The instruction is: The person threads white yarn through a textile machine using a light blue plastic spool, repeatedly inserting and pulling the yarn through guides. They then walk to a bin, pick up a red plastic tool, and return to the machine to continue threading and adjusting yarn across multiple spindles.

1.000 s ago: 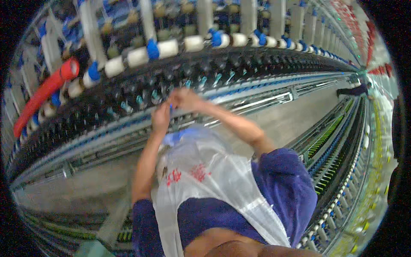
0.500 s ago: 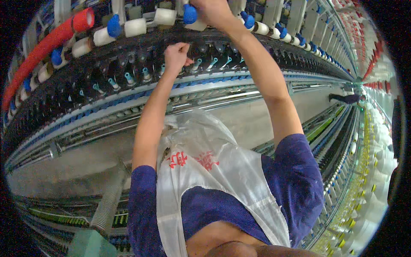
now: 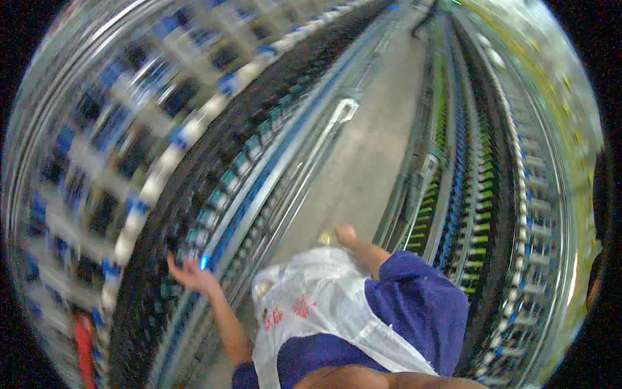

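Beside the left-hand spinning machine, my left hand [image 3: 193, 275] reaches over the row of teal-tipped spindle parts [image 3: 214, 206]. Its fingers are spread, and I see nothing held in them. A small bright blue light [image 3: 204, 262] glows right by that hand. My right hand [image 3: 346, 235] hangs low in front of my body, above the aisle. Motion smears its fingers, so its grip is unclear. Next to it, at the top edge of my translucent apron [image 3: 317, 279], is a small yellowish thing [image 3: 326, 238] too blurred to name.
White rollers with blue parts [image 3: 188, 133] line the left machine, and a red tube [image 3: 84, 347] is at lower left. A second machine with green bobbins [image 3: 481, 214] runs along the right. The aisle floor [image 3: 363, 149] lies between; far along it stands a person [image 3: 426, 18].
My view has swung to look along the aisle. Both hands have come away from the rollers and spindles in front; the right has dropped low, and the left's fingers have spread.
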A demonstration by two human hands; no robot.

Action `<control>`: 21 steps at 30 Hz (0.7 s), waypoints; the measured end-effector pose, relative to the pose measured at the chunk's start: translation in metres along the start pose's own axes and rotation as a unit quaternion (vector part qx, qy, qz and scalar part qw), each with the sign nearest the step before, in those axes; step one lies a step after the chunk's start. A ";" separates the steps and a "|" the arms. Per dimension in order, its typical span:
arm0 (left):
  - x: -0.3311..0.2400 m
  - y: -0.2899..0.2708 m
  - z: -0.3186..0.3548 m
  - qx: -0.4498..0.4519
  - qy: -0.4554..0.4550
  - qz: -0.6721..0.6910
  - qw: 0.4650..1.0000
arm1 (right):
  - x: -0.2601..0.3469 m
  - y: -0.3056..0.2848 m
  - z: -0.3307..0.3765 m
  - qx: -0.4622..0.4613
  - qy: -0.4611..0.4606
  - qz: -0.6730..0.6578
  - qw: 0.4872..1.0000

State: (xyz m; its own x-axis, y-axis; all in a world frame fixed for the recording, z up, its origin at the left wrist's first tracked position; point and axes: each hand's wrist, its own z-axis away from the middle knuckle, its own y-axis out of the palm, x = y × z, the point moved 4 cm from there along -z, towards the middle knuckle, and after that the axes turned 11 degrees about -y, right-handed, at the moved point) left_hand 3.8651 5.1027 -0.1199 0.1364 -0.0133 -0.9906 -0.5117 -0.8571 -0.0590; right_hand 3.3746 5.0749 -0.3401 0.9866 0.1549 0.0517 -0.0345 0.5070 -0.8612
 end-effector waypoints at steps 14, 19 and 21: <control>-0.013 0.461 0.279 0.506 0.201 -0.208 0.812 | -0.397 -0.015 -0.021 -0.136 0.220 -0.311 0.915; -0.021 0.630 0.303 0.525 0.269 -0.261 0.764 | -0.508 -0.085 -0.135 -0.266 0.126 -0.330 0.897; -0.018 0.706 0.316 0.536 0.275 -0.280 0.747 | -0.558 -0.097 -0.158 -0.251 0.131 -0.287 0.915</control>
State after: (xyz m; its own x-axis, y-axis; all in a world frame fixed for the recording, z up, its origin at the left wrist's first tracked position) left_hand 3.2332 4.6606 -0.1830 0.7615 -0.2697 -0.5894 -0.5881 0.0947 -0.8032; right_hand 2.8524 4.8056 -0.3651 0.8260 -0.2567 0.5019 0.5143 -0.0216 -0.8574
